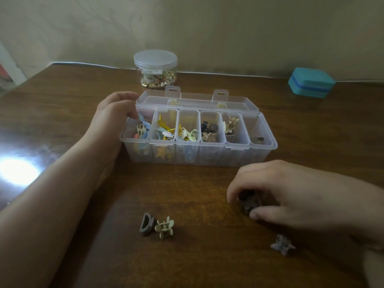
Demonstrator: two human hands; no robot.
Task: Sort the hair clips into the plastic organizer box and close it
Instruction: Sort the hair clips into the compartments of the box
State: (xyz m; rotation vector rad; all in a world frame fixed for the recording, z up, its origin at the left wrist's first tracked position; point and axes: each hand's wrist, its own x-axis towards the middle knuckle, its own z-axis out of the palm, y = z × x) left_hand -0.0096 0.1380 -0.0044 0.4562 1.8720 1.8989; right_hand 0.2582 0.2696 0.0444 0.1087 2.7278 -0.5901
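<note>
A clear plastic organizer box (207, 154) stands open mid-table, its lid (193, 100) tilted back, its several compartments holding coloured hair clips. My left hand (116, 109) is at the box's far-left compartment, fingertips pinching a light blue clip (143, 121) just above it. My right hand (280, 190) rests on the table in front of the box, fingers closed around a dark brown clip (249, 201). Loose on the table lie a grey half-round clip (146, 223), a cream flower clip (164, 227) beside it, and a lilac flower clip (282, 245) under my right wrist.
A round clear jar (155, 68) with gold trinkets stands behind the box. A teal case (310, 82) sits at the back right near the wall. The brown table (62, 113) has a bright glare patch at the left edge.
</note>
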